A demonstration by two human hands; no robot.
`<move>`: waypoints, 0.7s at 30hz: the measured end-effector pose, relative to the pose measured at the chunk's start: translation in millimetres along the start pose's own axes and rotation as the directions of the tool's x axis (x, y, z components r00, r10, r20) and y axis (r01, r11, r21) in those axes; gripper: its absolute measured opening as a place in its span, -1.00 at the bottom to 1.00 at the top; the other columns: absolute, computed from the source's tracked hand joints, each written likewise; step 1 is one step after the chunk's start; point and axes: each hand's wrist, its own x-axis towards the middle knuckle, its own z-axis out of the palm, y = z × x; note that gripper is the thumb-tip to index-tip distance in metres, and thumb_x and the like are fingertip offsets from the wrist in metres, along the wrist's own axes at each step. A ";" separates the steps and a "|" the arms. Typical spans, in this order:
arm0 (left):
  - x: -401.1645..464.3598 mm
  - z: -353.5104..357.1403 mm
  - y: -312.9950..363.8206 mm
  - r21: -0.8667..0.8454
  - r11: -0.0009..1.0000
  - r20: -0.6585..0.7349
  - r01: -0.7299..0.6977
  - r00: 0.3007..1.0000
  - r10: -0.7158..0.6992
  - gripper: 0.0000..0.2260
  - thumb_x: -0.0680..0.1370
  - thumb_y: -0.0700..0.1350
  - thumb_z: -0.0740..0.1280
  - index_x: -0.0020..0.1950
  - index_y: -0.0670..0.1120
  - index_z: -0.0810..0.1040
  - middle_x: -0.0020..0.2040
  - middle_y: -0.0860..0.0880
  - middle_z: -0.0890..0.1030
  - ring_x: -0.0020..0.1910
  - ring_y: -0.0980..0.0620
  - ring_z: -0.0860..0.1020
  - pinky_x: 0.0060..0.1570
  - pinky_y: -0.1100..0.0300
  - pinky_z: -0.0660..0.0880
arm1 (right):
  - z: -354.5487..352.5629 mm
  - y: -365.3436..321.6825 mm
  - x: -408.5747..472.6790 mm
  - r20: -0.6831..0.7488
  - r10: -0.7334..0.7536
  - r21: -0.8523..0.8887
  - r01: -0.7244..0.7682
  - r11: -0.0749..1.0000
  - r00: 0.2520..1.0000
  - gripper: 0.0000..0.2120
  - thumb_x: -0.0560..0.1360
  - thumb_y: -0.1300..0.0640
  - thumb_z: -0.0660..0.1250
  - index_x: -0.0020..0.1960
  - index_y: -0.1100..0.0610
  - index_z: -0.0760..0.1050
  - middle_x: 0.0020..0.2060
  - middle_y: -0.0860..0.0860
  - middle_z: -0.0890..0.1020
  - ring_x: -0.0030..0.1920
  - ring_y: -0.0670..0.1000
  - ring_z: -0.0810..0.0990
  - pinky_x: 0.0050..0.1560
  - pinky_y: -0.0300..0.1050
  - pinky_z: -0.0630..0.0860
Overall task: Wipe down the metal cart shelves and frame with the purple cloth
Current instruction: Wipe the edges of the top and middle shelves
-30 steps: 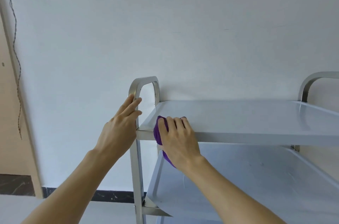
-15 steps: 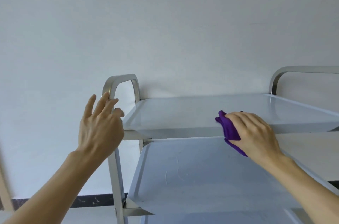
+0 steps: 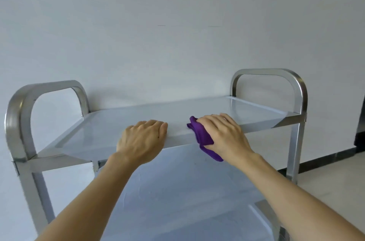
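Note:
A stainless metal cart (image 3: 17, 122) stands against a white wall, with looped handles at its left and right ends. Its top shelf (image 3: 122, 120) is bare. My right hand (image 3: 223, 134) presses the bunched purple cloth (image 3: 201, 134) over the shelf's front edge, right of centre; part of the cloth hangs below the rim. My left hand (image 3: 142, 140) rests palm down on the same front edge, just left of the cloth, fingers curled over the rim. A lower shelf (image 3: 187, 191) shows beneath my forearms.
The right handle (image 3: 296, 86) and right leg (image 3: 294, 152) of the cart frame rise at the right. A dark skirting strip (image 3: 325, 159) runs along the wall's base, and something dark (image 3: 360, 128) sits at the right border.
My left hand left the left handle and came down on the top shelf's front edge. My right hand slid the cloth rightward along that edge. The view swung right, showing both handles.

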 end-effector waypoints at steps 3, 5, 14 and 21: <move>2.7 6.3 -6.0 0.038 0.999 0.010 0.019 1.000 -0.019 -0.60 0.64 0.10 -0.18 0.04 0.08 0.43 0.08 0.18 0.57 -0.01 0.02 0.51 -0.13 0.09 0.44 | -16.9 48.9 -22.3 -0.004 0.125 -0.030 -0.125 0.992 0.992 -0.54 0.29 0.13 0.60 0.14 0.16 0.57 -0.01 0.01 0.66 0.00 0.10 0.60 0.09 0.00 0.51; 3.0 9.4 -5.1 0.056 0.998 -0.004 0.022 1.000 -0.022 -0.61 0.64 0.08 -0.18 0.04 0.08 0.43 0.07 0.17 0.58 -0.05 0.01 0.51 -0.15 0.09 0.45 | -24.6 68.0 -31.1 0.020 0.205 -0.065 -0.203 0.977 0.979 -0.54 0.29 0.12 0.62 0.12 0.18 0.57 -0.02 0.04 0.66 0.00 0.12 0.60 0.06 0.01 0.51; -21.9 -1.4 -19.2 0.068 0.997 -0.027 0.039 0.999 -0.038 -0.64 0.67 0.03 -0.11 0.26 0.16 0.43 0.24 0.17 0.57 0.17 0.00 0.55 -0.06 0.12 0.48 | -18.8 49.0 -32.7 -0.042 0.243 -0.063 -0.245 0.968 0.969 -0.61 0.33 0.16 0.59 0.10 0.22 0.58 0.00 0.06 0.67 0.05 0.18 0.61 0.21 0.16 0.44; -63.4 -26.7 -40.4 0.037 0.992 -0.038 0.121 0.992 -0.119 -0.59 0.65 0.16 -0.13 0.33 0.30 0.43 0.28 0.28 0.54 0.21 0.03 0.54 -0.16 0.15 0.31 | -17.0 11.6 -34.2 -0.292 0.117 0.044 -0.109 0.993 0.949 -0.79 0.50 0.05 0.46 0.01 0.19 0.61 -0.09 0.01 0.67 -0.06 0.13 0.59 0.12 0.08 0.48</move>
